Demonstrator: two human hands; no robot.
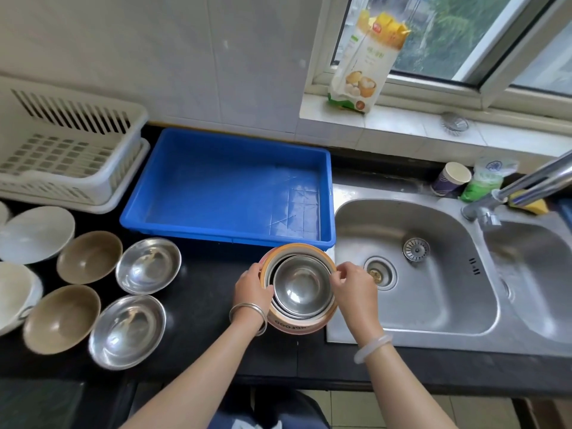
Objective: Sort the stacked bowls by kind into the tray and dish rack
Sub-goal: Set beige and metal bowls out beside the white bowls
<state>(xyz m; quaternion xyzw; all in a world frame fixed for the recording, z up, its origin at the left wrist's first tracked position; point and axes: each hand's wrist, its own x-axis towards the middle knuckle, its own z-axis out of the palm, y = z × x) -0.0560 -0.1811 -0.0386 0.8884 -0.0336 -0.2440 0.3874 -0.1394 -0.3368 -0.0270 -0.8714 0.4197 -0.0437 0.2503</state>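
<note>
Now | left grip (252,287) clamped on bowl stack (297,327) rim | right grip (353,289) pinching top steel bowl (301,289) rim

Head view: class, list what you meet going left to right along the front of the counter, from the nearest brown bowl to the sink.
nearest brown bowl → nearest steel bowl → left hand → stack of bowls → right hand → sink

Head-worn view, downward over counter (201,305)
</note>
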